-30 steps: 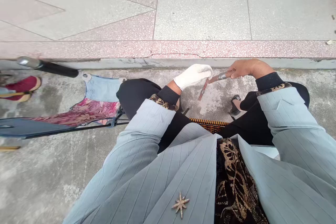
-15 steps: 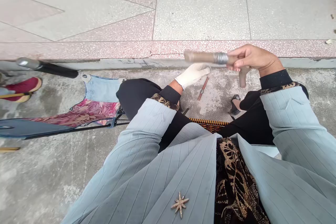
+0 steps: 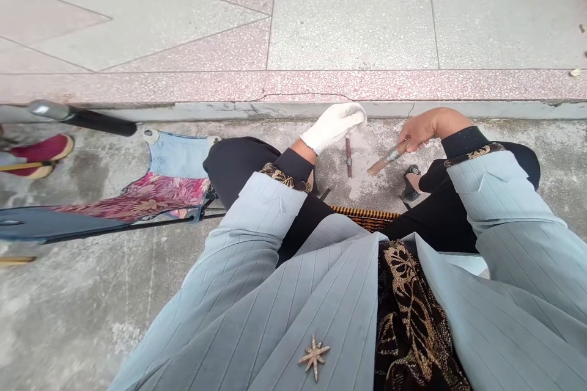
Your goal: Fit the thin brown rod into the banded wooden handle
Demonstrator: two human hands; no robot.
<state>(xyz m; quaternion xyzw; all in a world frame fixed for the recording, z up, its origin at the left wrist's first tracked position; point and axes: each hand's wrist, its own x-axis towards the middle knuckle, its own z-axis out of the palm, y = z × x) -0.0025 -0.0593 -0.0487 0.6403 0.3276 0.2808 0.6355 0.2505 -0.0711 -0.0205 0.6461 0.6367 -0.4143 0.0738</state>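
My left hand [image 3: 334, 127], in a white knit glove, is closed with its fingers curled. A thin reddish-brown stick [image 3: 348, 156] with a metal band near its middle hangs down from under those fingers; the glove hides its upper end. My bare right hand [image 3: 419, 130] grips a thicker wooden stick [image 3: 380, 165] bound with silver wire. Its free end slants down to the left, close to the thin stick but apart from it. My right palm and fingers cover the rest of the thicker stick.
A low concrete step [image 3: 284, 110] with tiled floor runs ahead of my hands. At the left stands a folding seat [image 3: 177, 159] of blue and pink cloth, with a black handle [image 3: 103, 121] above it. A woven wicker edge [image 3: 364, 218] shows between my legs. Another person's red shoe [image 3: 48, 149] is far left.
My right hand has swung the wire-bound stick down and left from a raised, level position. My gloved left hand has shifted slightly, and the thin stick has turned from slanted to nearly vertical.
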